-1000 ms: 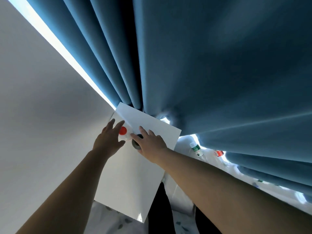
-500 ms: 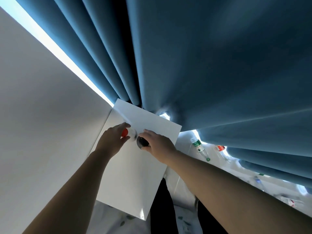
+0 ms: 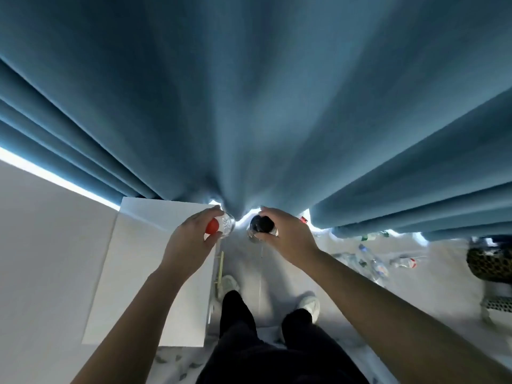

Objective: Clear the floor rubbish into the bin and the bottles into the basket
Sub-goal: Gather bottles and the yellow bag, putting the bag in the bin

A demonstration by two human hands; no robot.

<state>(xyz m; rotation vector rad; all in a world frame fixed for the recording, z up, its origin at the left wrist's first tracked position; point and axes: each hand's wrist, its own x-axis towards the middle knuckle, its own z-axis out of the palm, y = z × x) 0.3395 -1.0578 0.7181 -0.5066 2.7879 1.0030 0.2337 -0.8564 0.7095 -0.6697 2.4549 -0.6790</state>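
Note:
My left hand (image 3: 191, 242) grips a clear bottle with a red cap (image 3: 221, 231), held just past the right edge of a white cabinet top (image 3: 155, 286). My right hand (image 3: 288, 239) grips a second bottle with a dark cap (image 3: 260, 231) over the floor, close to the curtain. Both bottles point away from me and their lower parts are hidden. Several more plastic bottles (image 3: 374, 261) lie scattered on the pale floor at the right, along the curtain's foot.
A blue curtain (image 3: 249, 106) hangs straight ahead and fills the upper view. A white wall (image 3: 41, 245) stands at the left. At the right edge are a leopard-patterned object (image 3: 490, 261) and a perforated grey container (image 3: 498, 303). My feet (image 3: 307, 303) stand on the floor below.
Both hands closed round the bottles on the cabinet top and lifted them off to the right. The view swung right, showing the floor, my legs and more bottles.

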